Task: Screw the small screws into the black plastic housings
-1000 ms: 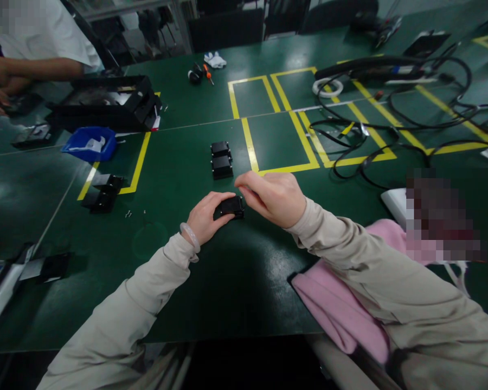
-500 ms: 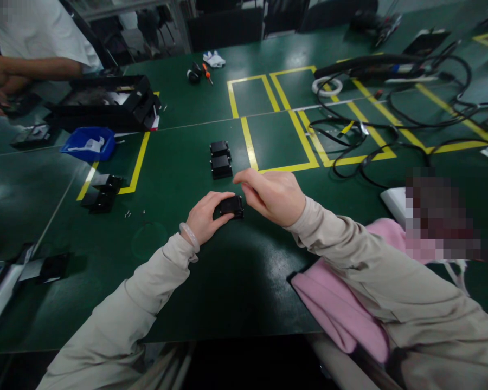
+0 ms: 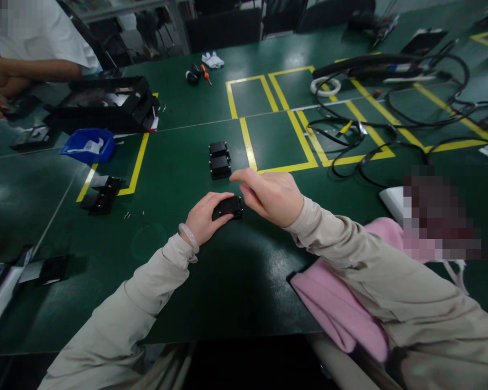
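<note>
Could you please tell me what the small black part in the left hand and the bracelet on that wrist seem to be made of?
The black part looks like matte moulded plastic: dull, even black, squared edges. The bracelet may be pale jade or glass: smooth, translucent, faintly glossy.

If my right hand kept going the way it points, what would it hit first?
Likely the nearer black block, just ahead of the right hand; depth is unclear, so it might pass above it.
</note>
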A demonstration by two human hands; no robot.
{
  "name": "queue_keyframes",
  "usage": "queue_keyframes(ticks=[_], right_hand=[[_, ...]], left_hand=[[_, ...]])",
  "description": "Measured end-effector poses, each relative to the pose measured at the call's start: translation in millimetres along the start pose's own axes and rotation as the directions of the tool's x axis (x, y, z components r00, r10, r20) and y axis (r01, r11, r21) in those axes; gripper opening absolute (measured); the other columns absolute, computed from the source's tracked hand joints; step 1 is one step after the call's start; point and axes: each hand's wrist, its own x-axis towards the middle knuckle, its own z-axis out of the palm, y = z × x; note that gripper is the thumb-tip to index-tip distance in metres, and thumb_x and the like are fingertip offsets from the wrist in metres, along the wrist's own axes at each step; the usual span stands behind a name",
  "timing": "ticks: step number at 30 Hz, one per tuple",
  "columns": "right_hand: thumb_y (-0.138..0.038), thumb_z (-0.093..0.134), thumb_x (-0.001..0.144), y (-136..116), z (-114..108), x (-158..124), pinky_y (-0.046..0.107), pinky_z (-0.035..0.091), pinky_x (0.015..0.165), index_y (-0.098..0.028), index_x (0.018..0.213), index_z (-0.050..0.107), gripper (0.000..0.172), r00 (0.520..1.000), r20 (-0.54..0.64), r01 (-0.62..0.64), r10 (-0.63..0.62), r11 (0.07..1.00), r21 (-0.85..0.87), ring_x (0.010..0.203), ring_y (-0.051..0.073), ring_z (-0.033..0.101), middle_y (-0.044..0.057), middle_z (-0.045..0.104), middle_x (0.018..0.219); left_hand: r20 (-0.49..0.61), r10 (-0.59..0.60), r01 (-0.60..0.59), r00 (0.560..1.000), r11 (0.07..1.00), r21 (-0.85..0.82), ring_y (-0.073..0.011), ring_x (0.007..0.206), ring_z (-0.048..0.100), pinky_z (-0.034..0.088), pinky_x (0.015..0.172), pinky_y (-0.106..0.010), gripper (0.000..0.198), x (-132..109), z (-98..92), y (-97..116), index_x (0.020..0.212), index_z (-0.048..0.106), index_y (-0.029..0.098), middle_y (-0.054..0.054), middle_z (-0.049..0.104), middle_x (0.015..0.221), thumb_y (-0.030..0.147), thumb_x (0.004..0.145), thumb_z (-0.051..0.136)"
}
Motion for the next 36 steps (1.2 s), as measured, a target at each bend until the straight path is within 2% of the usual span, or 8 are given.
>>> queue_keyframes(ticks=[5, 11, 17, 22, 27, 32, 36], right_hand=[[-0.040, 0.023, 0.104, 0.5, 0.5, -0.3, 0.027, 0.028, 0.058, -0.016, 0.105, 0.064, 0.048, 0.999, 0.052, -0.006, 0.007, 1.000, -0.011, 0.061, 0.014, 0.059, 0.003, 0.068, 0.069], [-0.029, 0.024, 0.102, -0.5, 1.5, 0.0, 0.027, 0.031, 0.060, -0.014, 0.114, 0.062, 0.042, 1.000, -0.017, 0.007, -0.007, 1.000, -0.005, 0.064, 0.014, 0.062, 0.004, 0.070, 0.076], [-0.039, 0.023, 0.104, 0.5, -0.1, -1.2, 0.027, 0.029, 0.058, -0.016, 0.103, 0.065, 0.048, 1.000, 0.019, 0.010, -0.010, 1.000, -0.002, 0.060, 0.014, 0.060, 0.003, 0.067, 0.067], [-0.029, 0.026, 0.102, -0.4, -0.8, -1.1, 0.027, 0.031, 0.060, -0.015, 0.115, 0.061, 0.040, 1.000, 0.000, -0.008, 0.008, 1.000, -0.006, 0.063, 0.014, 0.060, 0.004, 0.069, 0.074], [-0.039, 0.024, 0.103, -0.2, -0.9, -0.2, 0.027, 0.029, 0.058, -0.015, 0.106, 0.064, 0.046, 0.999, 0.037, -0.002, 0.002, 1.000, 0.000, 0.061, 0.014, 0.059, 0.003, 0.067, 0.068], [-0.029, 0.024, 0.102, -0.9, -0.9, 0.1, 0.027, 0.029, 0.060, -0.014, 0.115, 0.062, 0.043, 0.999, 0.032, -0.027, 0.028, 0.999, -0.023, 0.062, 0.014, 0.059, 0.003, 0.067, 0.070], [-0.038, 0.025, 0.103, -0.4, -1.1, 0.0, 0.027, 0.028, 0.059, -0.014, 0.111, 0.063, 0.046, 0.999, 0.047, -0.012, 0.013, 1.000, -0.006, 0.061, 0.014, 0.058, 0.003, 0.066, 0.069]], left_hand=[[-0.011, 0.011, -0.011, 1.000, 1.000, 0.015, -0.0212, 0.106, 0.063, 0.051, 0.092, -0.033, 0.038, -0.1, 0.5, 0.0, 0.126, 0.058, 0.019, -0.006, 0.066, 0.113, 0.024, 0.090, 0.068], [0.006, -0.004, 0.003, 1.000, 1.000, 0.008, -0.0224, 0.108, 0.063, 0.051, 0.094, -0.035, 0.037, -0.1, 0.4, -0.1, 0.127, 0.057, 0.019, -0.006, 0.065, 0.116, 0.026, 0.091, 0.066], [-0.002, -0.015, 0.015, 1.000, 1.000, 0.017, -0.0227, 0.108, 0.063, 0.051, 0.095, -0.036, 0.037, -0.2, 0.8, 0.3, 0.127, 0.058, 0.020, -0.006, 0.065, 0.114, 0.027, 0.091, 0.066], [0.012, -0.027, 0.026, 1.000, 1.000, 0.005, -0.0228, 0.109, 0.062, 0.051, 0.095, -0.037, 0.037, 0.0, 0.0, 2.1, 0.128, 0.057, 0.019, -0.007, 0.065, 0.116, 0.027, 0.092, 0.065], [0.009, -0.028, 0.027, 1.000, 0.999, 0.028, -0.0226, 0.107, 0.063, 0.051, 0.094, -0.036, 0.038, -0.3, 0.2, 1.4, 0.127, 0.058, 0.021, -0.006, 0.065, 0.114, 0.027, 0.091, 0.066], [0.007, -0.014, 0.014, 1.000, 1.000, 0.013, -0.0217, 0.107, 0.062, 0.050, 0.094, -0.035, 0.038, -0.4, 0.2, 1.5, 0.128, 0.057, 0.019, -0.006, 0.065, 0.115, 0.025, 0.091, 0.065], [-0.006, 0.005, -0.005, 1.000, 1.000, 0.010, -0.0214, 0.106, 0.062, 0.050, 0.093, -0.033, 0.037, -0.2, 0.9, 0.4, 0.126, 0.058, 0.019, -0.006, 0.065, 0.114, 0.025, 0.091, 0.066]])
